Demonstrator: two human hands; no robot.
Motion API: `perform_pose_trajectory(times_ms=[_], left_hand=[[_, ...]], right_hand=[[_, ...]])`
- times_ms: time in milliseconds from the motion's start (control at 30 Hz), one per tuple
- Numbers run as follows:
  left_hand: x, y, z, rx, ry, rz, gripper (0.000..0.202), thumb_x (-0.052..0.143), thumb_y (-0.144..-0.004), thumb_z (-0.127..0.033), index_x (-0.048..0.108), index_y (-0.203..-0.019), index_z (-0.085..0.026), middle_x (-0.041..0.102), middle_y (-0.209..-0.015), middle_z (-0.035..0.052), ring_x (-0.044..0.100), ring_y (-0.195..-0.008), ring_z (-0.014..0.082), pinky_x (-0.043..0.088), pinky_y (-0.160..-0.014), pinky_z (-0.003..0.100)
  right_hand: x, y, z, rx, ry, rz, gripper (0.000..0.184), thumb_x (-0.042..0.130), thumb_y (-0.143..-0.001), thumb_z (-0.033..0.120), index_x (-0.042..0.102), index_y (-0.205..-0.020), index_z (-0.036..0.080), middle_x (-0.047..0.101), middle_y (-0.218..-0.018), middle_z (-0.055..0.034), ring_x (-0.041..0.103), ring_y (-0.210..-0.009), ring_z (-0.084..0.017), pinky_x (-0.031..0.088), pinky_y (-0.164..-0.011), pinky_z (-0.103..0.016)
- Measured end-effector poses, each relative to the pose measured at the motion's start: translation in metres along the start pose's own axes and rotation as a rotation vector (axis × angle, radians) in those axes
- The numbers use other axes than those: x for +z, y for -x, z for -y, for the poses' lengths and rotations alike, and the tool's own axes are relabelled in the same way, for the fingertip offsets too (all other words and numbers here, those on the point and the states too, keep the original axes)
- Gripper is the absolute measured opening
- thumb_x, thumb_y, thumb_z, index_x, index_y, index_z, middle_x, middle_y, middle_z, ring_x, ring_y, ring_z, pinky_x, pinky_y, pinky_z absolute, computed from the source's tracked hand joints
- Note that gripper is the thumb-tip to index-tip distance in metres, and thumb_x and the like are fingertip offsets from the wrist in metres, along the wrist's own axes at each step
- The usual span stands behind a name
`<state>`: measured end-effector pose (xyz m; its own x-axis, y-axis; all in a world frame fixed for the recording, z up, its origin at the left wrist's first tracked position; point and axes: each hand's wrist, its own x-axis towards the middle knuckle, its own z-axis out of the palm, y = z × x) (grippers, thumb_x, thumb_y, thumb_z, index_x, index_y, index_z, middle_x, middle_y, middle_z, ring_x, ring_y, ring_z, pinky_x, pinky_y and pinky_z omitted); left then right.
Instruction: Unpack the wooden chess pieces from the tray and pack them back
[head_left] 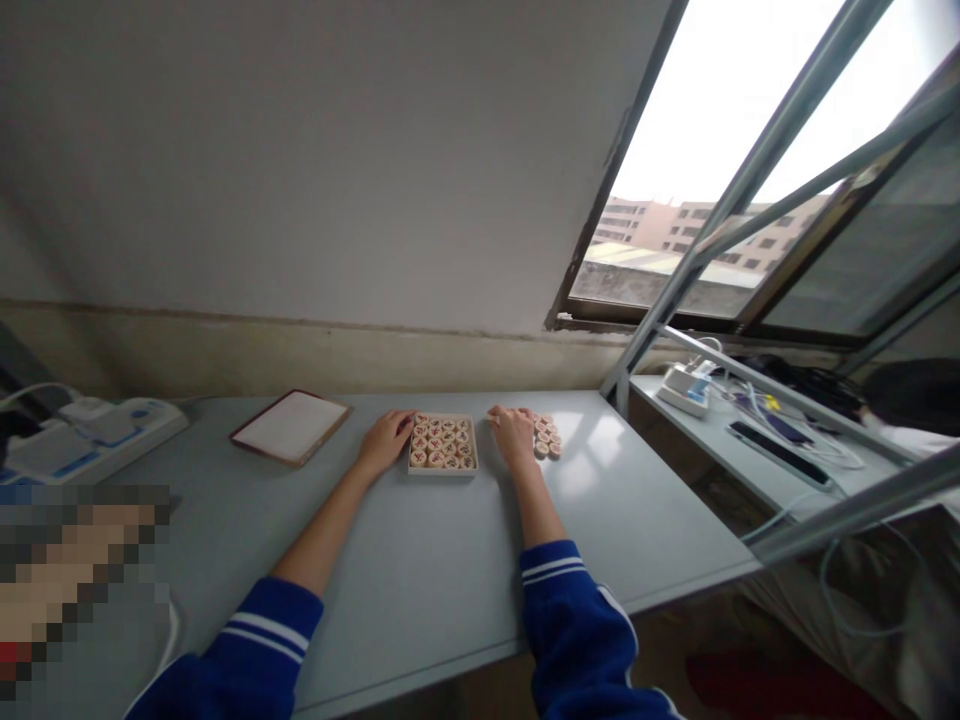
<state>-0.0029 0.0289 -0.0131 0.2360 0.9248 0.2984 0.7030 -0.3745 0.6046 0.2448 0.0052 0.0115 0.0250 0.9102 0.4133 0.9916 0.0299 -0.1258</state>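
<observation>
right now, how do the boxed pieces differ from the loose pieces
The boxed pieces fill a box in neat rows; the loose pieces sit bare on the table in a small cluster. Boxed pieces are many, loose pieces few. Both are pale round discs.

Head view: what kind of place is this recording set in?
Likely a plain study or dorm room: a grey table against a bare wall, an open window onto buildings, a neighbouring desk with cables.

The grey tabletop (420, 570) carries a shallow box of xiangqi pieces (442, 445). Just right of the box lie loose pieces (547, 436). Left of it is a brown-rimmed white board (291, 427), and farther left a white-and-blue device (90, 435).
</observation>
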Motion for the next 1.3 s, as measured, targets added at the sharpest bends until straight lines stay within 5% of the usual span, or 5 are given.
perform_pose_trajectory(times_ms=[233, 433, 567, 733, 1300], left_hand=[[-0.001, 0.002, -0.002, 0.008, -0.017, -0.007, 0.035, 0.035, -0.084, -0.031, 0.053, -0.111, -0.019, 0.055, -0.109, 0.0057, 0.049, -0.101, 0.0172, 0.039, -0.089, 0.03], [-0.001, 0.004, -0.002, 0.018, -0.037, -0.006, 0.036, 0.033, -0.085, -0.033, 0.052, -0.112, -0.019, 0.055, -0.109, 0.0058, 0.049, -0.101, 0.0169, 0.039, -0.089, 0.029], [0.0, 0.003, -0.001, 0.025, -0.026, -0.012, 0.035, 0.034, -0.084, -0.032, 0.052, -0.111, -0.019, 0.055, -0.109, 0.0059, 0.049, -0.101, 0.0169, 0.039, -0.089, 0.03], [0.001, 0.003, 0.0, 0.016, -0.014, -0.017, 0.035, 0.035, -0.083, -0.032, 0.052, -0.111, -0.019, 0.055, -0.109, 0.0057, 0.05, -0.099, 0.0173, 0.04, -0.087, 0.03], [0.0, 0.002, -0.002, 0.006, -0.01, -0.01, 0.034, 0.037, -0.083, -0.03, 0.052, -0.11, -0.02, 0.055, -0.109, 0.0053, 0.05, -0.1, 0.017, 0.039, -0.088, 0.03]], right_hand=[[-0.003, -0.002, -0.019, 0.004, 0.107, 0.025, 0.023, 0.044, -0.077, 0.014, 0.065, -0.069, 0.02, 0.063, -0.074, -0.0072, 0.052, -0.079, -0.018, 0.019, -0.086, -0.035], [-0.012, -0.002, -0.033, 0.114, 0.154, 0.009, 0.026, 0.04, -0.079, 0.012, 0.064, -0.085, 0.02, 0.063, -0.082, -0.0085, 0.047, -0.086, -0.022, 0.022, -0.078, -0.037], [-0.022, 0.004, -0.005, -0.044, 0.021, -0.025, 0.031, 0.049, -0.077, 0.019, 0.055, -0.107, 0.023, 0.057, -0.102, -0.0074, 0.043, -0.097, -0.023, 0.026, -0.078, -0.035], [-0.018, 0.015, 0.047, -0.43, -0.171, 0.165, 0.034, 0.05, -0.078, 0.019, 0.052, -0.111, 0.029, 0.054, -0.109, -0.0023, 0.044, -0.098, -0.018, 0.03, -0.079, -0.03], [-0.009, 0.01, 0.056, -0.337, -0.208, 0.072, 0.02, 0.053, -0.079, 0.034, 0.057, -0.095, 0.024, 0.057, -0.101, -0.0027, 0.043, -0.095, -0.018, 0.027, -0.08, -0.03]])
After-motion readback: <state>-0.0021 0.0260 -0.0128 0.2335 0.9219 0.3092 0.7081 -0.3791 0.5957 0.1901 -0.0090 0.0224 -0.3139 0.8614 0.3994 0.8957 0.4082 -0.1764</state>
